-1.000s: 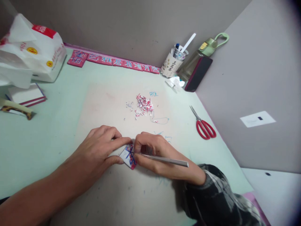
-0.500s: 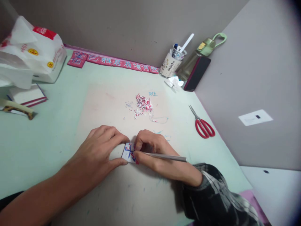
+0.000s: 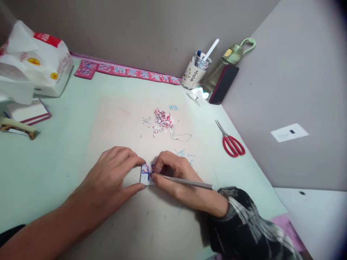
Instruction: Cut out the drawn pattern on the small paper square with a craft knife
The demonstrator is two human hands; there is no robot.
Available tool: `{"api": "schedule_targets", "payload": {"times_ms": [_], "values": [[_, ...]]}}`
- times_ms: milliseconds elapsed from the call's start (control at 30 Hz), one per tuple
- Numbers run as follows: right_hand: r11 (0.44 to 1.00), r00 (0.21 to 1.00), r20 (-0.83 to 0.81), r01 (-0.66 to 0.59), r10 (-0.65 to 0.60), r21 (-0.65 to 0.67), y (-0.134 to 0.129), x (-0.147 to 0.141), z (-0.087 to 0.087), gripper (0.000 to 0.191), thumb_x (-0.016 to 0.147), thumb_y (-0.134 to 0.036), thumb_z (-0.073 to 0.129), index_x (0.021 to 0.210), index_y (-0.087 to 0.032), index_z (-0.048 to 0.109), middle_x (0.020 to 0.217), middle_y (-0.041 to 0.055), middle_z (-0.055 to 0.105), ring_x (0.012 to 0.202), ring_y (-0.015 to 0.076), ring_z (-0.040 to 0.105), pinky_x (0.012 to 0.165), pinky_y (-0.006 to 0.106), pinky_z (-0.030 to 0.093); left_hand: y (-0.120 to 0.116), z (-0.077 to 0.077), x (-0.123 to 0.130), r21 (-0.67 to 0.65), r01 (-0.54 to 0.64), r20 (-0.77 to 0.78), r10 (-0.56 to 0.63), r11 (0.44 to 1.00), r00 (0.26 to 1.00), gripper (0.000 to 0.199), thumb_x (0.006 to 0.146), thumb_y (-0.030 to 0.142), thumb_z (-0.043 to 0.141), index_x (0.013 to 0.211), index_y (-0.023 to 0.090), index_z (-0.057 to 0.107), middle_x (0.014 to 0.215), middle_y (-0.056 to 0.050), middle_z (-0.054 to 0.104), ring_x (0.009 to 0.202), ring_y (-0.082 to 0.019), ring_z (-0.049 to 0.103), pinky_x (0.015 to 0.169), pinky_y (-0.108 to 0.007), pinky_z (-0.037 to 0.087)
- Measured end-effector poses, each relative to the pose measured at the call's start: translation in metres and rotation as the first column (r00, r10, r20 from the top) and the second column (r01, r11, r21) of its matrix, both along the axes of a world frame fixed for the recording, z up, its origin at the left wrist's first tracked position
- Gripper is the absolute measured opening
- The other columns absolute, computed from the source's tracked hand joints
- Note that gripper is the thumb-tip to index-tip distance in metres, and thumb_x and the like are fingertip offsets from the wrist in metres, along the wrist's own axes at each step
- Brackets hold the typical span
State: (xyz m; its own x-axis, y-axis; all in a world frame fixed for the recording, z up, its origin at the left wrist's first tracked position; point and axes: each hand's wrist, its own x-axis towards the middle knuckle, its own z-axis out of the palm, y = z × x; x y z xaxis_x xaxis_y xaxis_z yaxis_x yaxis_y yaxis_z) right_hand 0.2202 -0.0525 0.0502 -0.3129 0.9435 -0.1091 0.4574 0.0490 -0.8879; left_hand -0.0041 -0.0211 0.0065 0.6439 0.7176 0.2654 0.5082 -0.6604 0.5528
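Observation:
A small white block with blue and red strokes on its face lies on the grey-beige board. My left hand grips its left part, with the thumb at the lower edge and the index finger at the upper edge. Pinched in my right hand is a slim silver-coloured tool. Its back end points right; the tip is hidden by my fingers over the block's right side. Beyond my hands a heap of red and white shavings sits on the board.
Red-handled scissors lie at the right. Along the back stand a pen cup, a green bottle, a dark phone and a row of red carved tiles. At the left are a tissue pack, white blocks and a cutter.
The whole view has shifted slightly. The block looks turned a little between my hands, and my right hand still holds the tool over its right side.

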Motion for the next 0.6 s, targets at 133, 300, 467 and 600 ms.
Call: {"api": "schedule_targets", "payload": {"times_ms": [133, 300, 467, 600], "values": [[1.0, 1.0, 0.013, 0.016, -0.016, 0.017, -0.001, -0.001, 0.001, 0.013, 0.087, -0.019, 0.064, 0.079, -0.021, 0.055, 0.08, -0.0019, 0.057, 0.073, 0.0133, 0.05, 0.065, 0.028, 0.037, -0.001, 0.001, 0.002, 0.039, -0.023, -0.005, 0.023, 0.999, 1.0, 0.037, 0.083, 0.033, 0.081, 0.108, 0.024, 0.056, 0.101, -0.002, 0.062, 0.099, -0.027, 0.056, 0.087, -0.041, 0.04], [0.999, 0.999, -0.014, 0.05, -0.05, -0.001, -0.003, -0.003, 0.0, 0.016, 0.086, -0.017, 0.063, 0.075, -0.021, 0.052, 0.077, -0.0029, 0.057, 0.07, 0.0129, 0.049, 0.062, 0.028, 0.036, -0.004, 0.002, 0.008, 0.098, -0.062, 0.004, 0.062, 0.993, 0.998, 0.041, 0.077, 0.03, 0.086, 0.102, 0.023, 0.054, 0.096, -0.002, 0.062, 0.094, -0.028, 0.058, 0.082, -0.042, 0.042], [0.995, 0.996, -0.031, 0.084, -0.086, -0.053, -0.003, -0.004, -0.001, 0.017, 0.087, -0.019, 0.062, 0.074, -0.021, 0.052, 0.074, -0.0036, 0.058, 0.068, 0.0131, 0.049, 0.06, 0.028, 0.036, -0.007, 0.001, 0.012, 0.141, -0.109, 0.01, 0.109, 0.984, 0.994, 0.046, 0.073, 0.032, 0.089, 0.097, 0.022, 0.051, 0.092, -0.003, 0.059, 0.091, -0.029, 0.058, 0.081, -0.044, 0.043], [0.995, 0.995, -0.024, 0.094, -0.095, -0.021, -0.003, -0.005, -0.002, 0.019, 0.088, -0.022, 0.062, 0.073, -0.021, 0.05, 0.074, -0.0029, 0.057, 0.069, 0.0137, 0.048, 0.061, 0.029, 0.035, -0.006, 0.003, 0.009, 0.118, -0.051, -0.027, 0.054, 0.992, 0.998, 0.051, 0.072, 0.033, 0.09, 0.102, 0.022, 0.051, 0.096, -0.003, 0.059, 0.093, -0.029, 0.058, 0.082, -0.044, 0.043]]}}
